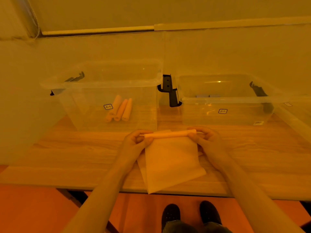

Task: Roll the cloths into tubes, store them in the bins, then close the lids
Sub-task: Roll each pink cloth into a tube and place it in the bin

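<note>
Cloth (170, 158) lies on the desk (75, 158), its near corner overhanging the edge; left hand (136, 140) and right hand (204, 138) each pinch an end of its rolled far edge, so uneven turning could skew or loosen the tube. Beyond, left bin (107, 98) holds three rolls (120, 108); right bin (225, 105) contents are unclear, lids hard to make out.

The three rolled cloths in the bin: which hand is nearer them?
Left. The left hand sits just below the rolled cloths; the right hand is farther right.
</note>
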Available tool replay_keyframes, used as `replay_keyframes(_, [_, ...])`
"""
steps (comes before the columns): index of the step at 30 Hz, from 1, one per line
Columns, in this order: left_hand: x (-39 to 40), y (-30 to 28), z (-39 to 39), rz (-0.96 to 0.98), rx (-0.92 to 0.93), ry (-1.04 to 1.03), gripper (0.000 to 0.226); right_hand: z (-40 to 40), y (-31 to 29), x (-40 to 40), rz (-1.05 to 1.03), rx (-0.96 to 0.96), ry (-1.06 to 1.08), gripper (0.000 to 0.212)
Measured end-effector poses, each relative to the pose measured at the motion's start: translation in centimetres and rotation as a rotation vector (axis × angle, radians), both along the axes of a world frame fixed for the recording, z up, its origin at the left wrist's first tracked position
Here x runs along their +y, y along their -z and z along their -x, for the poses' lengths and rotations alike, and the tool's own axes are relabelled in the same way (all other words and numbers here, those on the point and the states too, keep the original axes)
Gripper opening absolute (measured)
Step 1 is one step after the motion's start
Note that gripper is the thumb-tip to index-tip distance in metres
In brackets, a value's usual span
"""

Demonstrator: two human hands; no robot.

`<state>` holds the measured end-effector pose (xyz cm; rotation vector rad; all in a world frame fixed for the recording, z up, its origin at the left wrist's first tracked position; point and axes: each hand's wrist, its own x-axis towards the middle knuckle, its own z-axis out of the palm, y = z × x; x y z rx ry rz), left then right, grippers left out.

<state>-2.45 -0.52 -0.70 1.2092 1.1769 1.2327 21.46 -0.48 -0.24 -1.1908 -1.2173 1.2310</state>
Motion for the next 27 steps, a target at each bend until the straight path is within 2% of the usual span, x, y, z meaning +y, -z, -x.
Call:
replay_keyframes(5, [-0.07, -0.14, -0.03, -0.010, 0.036, -0.031, 0.011, -0.04, 0.25, 0.23, 0.022, 0.065, 0.015, 0.022])
replay_keyframes(10, [0.05, 0.15, 0.02, 0.011, 0.016, -0.004, 0.019, -0.18, 0.72, 0.52, 0.038, 0.101, 0.020, 0.019])
replay_keyframes(13, [0.06, 0.38, 0.13, 0.027, 0.028, -0.003, 0.015, -0.39, 0.94, 0.68, 0.072, 0.143, 0.000, 0.025])
replay_keyframes(23, [-0.64, 0.15, -0.30, -0.012, -0.043, -0.017, 0.012, -0.51, 0.75, 0.02, 0.014, 0.084, -0.050, 0.021])
replay_keyframes(27, [-0.53, 0.25, -0.22, 0.005, -0.037, -0.020, 0.014, -0.40, 0.81, -0.03, 0.013, 0.118, -0.027, 0.020])
